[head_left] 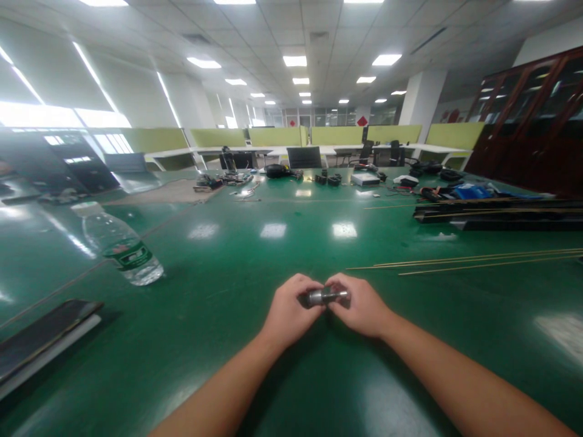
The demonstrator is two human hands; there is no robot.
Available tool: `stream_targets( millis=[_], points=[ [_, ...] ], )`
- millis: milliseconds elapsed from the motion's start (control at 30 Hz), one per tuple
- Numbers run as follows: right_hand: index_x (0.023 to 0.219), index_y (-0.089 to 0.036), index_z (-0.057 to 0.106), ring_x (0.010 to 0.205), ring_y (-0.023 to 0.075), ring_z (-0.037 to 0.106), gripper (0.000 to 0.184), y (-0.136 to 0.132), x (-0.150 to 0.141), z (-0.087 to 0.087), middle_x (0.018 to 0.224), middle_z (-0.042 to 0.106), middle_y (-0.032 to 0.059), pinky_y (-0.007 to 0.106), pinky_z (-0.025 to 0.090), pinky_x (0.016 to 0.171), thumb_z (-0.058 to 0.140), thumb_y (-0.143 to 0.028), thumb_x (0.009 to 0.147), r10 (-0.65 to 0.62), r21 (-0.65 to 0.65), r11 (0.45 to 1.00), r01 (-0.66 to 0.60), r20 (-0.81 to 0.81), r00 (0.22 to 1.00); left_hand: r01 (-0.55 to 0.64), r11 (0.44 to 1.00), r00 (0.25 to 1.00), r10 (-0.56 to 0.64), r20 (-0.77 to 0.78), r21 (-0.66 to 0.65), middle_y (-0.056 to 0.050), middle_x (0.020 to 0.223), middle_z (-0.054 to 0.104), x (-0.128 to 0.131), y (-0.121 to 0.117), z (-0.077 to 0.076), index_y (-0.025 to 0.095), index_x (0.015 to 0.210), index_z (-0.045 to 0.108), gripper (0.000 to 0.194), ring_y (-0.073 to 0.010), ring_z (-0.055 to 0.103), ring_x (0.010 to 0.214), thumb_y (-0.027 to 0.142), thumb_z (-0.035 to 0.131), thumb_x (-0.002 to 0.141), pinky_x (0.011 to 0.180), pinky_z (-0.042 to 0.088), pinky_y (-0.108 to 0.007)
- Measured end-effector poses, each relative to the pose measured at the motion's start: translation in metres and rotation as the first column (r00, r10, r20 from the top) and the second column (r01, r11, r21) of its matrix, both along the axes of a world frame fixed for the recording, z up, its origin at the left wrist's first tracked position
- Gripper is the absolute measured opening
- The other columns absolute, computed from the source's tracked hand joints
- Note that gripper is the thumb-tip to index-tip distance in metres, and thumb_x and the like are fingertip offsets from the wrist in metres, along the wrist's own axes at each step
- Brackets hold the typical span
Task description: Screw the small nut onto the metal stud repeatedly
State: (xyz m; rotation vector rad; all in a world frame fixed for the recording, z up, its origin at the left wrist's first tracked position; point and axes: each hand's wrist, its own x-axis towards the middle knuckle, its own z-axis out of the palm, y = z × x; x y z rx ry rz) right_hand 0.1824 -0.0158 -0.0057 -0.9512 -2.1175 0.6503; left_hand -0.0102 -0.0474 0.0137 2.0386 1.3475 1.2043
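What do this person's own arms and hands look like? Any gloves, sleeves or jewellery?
The left hand and right hand are both ungloved. No sleeve shows on the left forearm or right forearm, and I see no watch, bracelet, cable or marking on either. The fingers are too small and blurred to rule out a thin ring.
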Motion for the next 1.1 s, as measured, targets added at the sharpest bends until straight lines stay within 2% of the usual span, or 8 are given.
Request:
stream_targets(
  millis=[100,300,533,700,1100],
  points=[
    [0.102,-0.022,0.065,0.078,0.0198,0.065,0.031,0.0008,0.0004,-0.0008,0.088,0.071,0.0036,0.029,0.048,0.073,0.066,-0.011,0.072,-0.005,0.01,1.0,0.005,-0.009,1.0,0.016,1.0,1.0,-0.016,-0.02,-0.011,-0.003,0.089,0.068,-0.0003,0.0011,-0.0028,0.022,0.09,0.074,0.025,-0.0187,0.063,0.086,0.011,0.074,0.068,0.077,0.048,-0.029],
    [0.098,-0.022,0.065,0.075,0.0188,0.064,0.027,0.0012,0.0002,-0.003,0.085,0.07,0.0025,0.027,0.048,0.069,0.066,-0.012,0.073,-0.013,0.008,1.0,0.014,-0.01,1.0,0.056,0.997,0.996,-0.059,-0.063,-0.05,-0.001,0.091,0.073,-0.0034,0.0015,-0.0039,0.024,0.093,0.075,0.023,-0.0171,0.066,0.084,0.016,0.074,0.072,0.079,0.049,-0.027],
    [0.088,-0.02,0.069,0.075,0.0186,0.064,0.017,0.0013,-0.0005,-0.0016,0.083,0.072,0.0028,0.028,0.048,0.069,0.068,-0.013,0.073,-0.01,0.031,0.999,0.011,-0.02,1.0,-0.042,0.996,0.999,0.039,-0.027,-0.085,-0.003,0.096,0.074,-0.0018,0.0024,-0.0048,0.021,0.097,0.072,0.03,-0.0198,0.067,0.088,0.018,0.077,0.067,0.08,0.051,-0.029],
    [0.087,-0.02,0.071,0.074,0.0184,0.064,0.015,0.0026,0.0008,0.0002,0.082,0.072,0.0029,0.028,0.047,0.069,0.068,-0.013,0.074,0.012,0.06,0.998,-0.01,-0.039,0.999,-0.03,0.999,0.999,0.028,-0.024,-0.043,-0.003,0.09,0.073,-0.0021,0.0005,-0.0013,0.02,0.09,0.073,0.021,-0.0189,0.067,0.083,0.02,0.077,0.07,0.076,0.051,-0.028],
    [0.085,-0.019,0.072,0.072,0.0175,0.064,0.01,0.0032,0.0017,0.0013,0.081,0.073,0.0033,0.027,0.046,0.066,0.07,-0.018,0.076,0.032,0.037,0.999,-0.032,-0.021,0.999,0.003,1.0,0.997,-0.004,-0.077,-0.006,-0.004,0.091,0.074,-0.0051,0.0019,-0.0019,0.022,0.092,0.075,0.021,-0.0191,0.067,0.085,0.021,0.077,0.071,0.078,0.051,-0.029]
  ],
)
